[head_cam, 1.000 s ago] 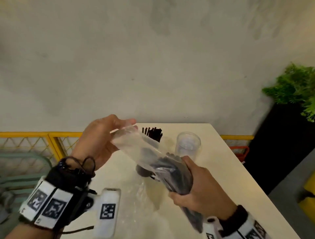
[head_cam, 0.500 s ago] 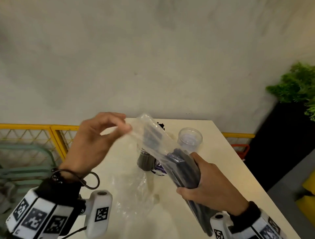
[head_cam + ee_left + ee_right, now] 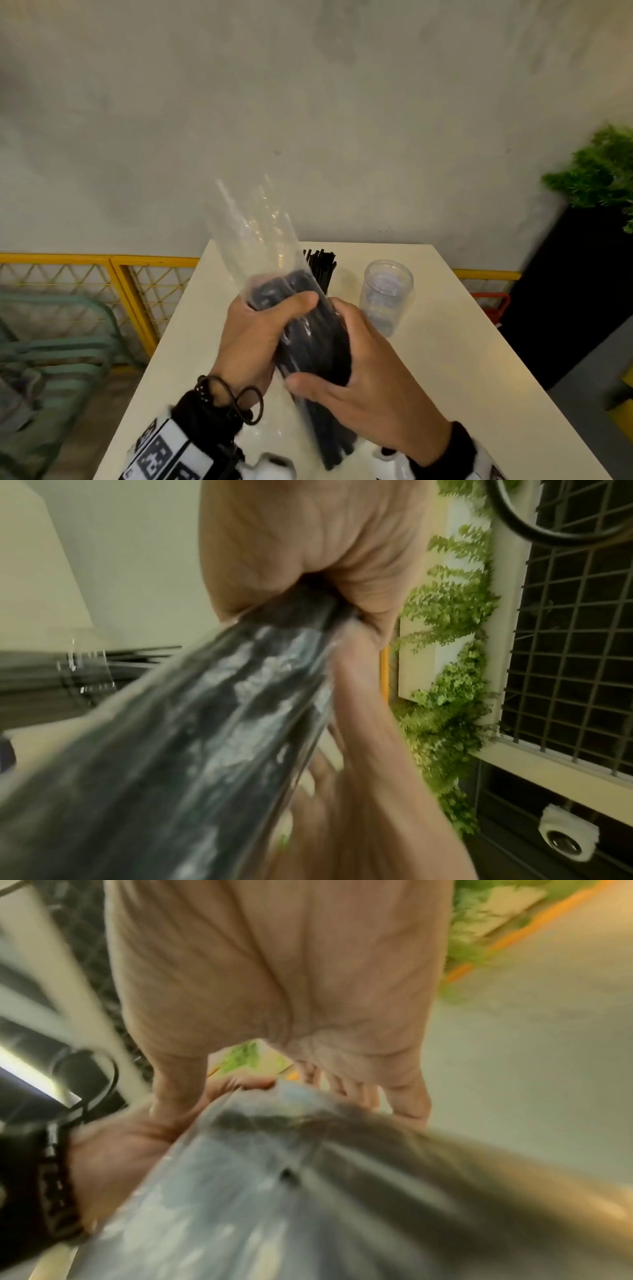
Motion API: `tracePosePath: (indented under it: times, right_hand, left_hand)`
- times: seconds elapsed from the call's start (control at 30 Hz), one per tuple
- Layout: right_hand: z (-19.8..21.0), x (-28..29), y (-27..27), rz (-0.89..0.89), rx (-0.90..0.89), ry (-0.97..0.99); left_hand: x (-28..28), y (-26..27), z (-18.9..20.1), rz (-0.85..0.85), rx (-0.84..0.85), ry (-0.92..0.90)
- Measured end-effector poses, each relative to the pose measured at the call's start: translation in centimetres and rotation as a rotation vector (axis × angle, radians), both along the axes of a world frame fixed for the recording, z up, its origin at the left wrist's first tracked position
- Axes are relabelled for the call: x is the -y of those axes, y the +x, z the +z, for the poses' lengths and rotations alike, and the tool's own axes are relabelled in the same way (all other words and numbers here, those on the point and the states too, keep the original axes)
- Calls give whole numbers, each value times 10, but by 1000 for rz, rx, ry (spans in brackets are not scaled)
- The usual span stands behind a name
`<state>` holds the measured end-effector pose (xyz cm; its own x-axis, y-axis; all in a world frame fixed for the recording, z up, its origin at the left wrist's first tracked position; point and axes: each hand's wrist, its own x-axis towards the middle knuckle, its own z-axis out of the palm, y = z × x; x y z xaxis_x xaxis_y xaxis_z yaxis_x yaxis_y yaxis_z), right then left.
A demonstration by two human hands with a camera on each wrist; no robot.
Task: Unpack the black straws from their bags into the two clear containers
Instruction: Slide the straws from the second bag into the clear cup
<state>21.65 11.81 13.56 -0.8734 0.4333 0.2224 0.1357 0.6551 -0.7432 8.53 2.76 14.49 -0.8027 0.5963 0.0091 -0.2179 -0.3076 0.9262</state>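
A clear plastic bag [image 3: 253, 236] with a bundle of black straws [image 3: 313, 346] in its lower half stands nearly upright over the white table [image 3: 462, 359]. My left hand [image 3: 270, 322] wraps the bundle's upper end through the plastic, thumb across the front. My right hand [image 3: 359, 363] grips the bundle just below, thumb underneath. Both wrist views show the bag [image 3: 205, 723] [image 3: 257, 1191] blurred, close to each palm. Behind the bag, black straws [image 3: 322, 267] stick up from one container, whose body is hidden. The other clear container [image 3: 387, 294] stands empty at the right.
Thin crumpled plastic [image 3: 270, 431] lies on the table by my wrists. A yellow mesh fence [image 3: 113, 274] and a green chair [image 3: 58, 342] are at the left. At the right stands a black planter [image 3: 565, 291] with a green plant [image 3: 599, 174].
My left hand let go of the bag's open top and moved down to grip the straw bundle. The bag swung from slanted to nearly upright, and its empty top now stands free.
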Motion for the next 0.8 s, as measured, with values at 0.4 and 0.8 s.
tracePosePath:
  times: [0.4, 0.8]
  right_hand:
    - [-15, 5, 0, -302, -303, -1517]
    - [-38, 9, -23, -211, -469, -1554]
  left_hand:
    - [15, -9, -10, 92, 160, 367]
    - [4, 29, -24, -111, -192, 5]
